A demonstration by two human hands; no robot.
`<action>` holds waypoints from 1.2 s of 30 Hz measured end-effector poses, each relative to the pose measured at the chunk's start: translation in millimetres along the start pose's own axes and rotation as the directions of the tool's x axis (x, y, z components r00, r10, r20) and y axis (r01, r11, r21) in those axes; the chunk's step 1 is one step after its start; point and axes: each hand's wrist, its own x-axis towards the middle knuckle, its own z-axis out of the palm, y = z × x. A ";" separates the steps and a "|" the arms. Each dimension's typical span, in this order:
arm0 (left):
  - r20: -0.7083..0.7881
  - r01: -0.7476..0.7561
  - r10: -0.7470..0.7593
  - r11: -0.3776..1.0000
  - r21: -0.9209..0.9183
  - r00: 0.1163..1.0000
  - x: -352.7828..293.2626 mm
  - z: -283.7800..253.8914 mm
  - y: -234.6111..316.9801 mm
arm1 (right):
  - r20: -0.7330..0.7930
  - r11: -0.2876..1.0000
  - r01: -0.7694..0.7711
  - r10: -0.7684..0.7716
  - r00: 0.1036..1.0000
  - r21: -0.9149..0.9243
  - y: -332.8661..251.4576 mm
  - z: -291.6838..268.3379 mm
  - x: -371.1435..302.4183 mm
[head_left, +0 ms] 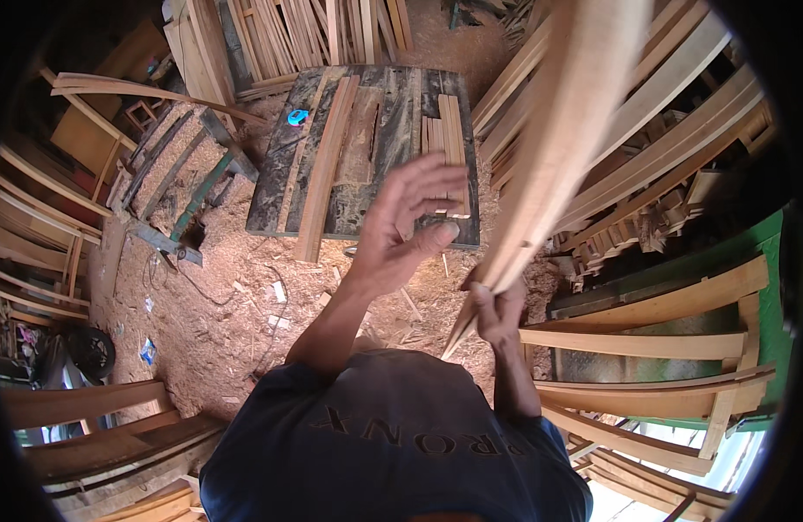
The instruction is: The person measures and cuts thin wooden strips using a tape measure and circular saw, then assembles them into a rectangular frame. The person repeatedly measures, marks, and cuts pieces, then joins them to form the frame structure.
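My right hand (pixel 499 311) is closed around a long, pale wooden board (pixel 562 130), near its lower end. The board slants up and away to the top of the view, and its upper part looks blurred. A lengthwise line near the grip may be a joint between two pieces, but I cannot tell. My left hand (pixel 410 222) is raised in front of me with fingers spread, holding nothing and apart from the board. Beyond it stands a dark, worn worktable (pixel 393 91). Long wood strips (pixel 327 174) lie along its left half, and shorter wood pieces (pixel 452 139) lie at its right.
A blue tape measure (pixel 297 117) sits on the table's far left. Wood shavings (pixel 236 348) cover the floor, with a cable across them. To the left is a metal-framed stand (pixel 180 174). Stacked planks (pixel 680 157) line the right side, near a green panel (pixel 771 261).
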 end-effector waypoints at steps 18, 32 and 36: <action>-0.147 -0.234 0.240 0.971 0.054 0.960 121.6 -95.3 67.3 | 0.479 0.979 -0.195 0.145 0.866 0.057 -21.9 127.4 132.7; -0.452 0.046 0.052 0.978 0.203 0.891 182.4 -78.8 -49.8 | 0.231 0.629 -0.460 0.714 0.662 -0.627 360.8 -41.7 209.4; -0.531 0.096 0.089 0.946 0.311 0.843 192.5 -77.4 -67.5 | 0.172 0.539 -0.619 0.815 0.553 -0.571 454.1 -35.0 200.1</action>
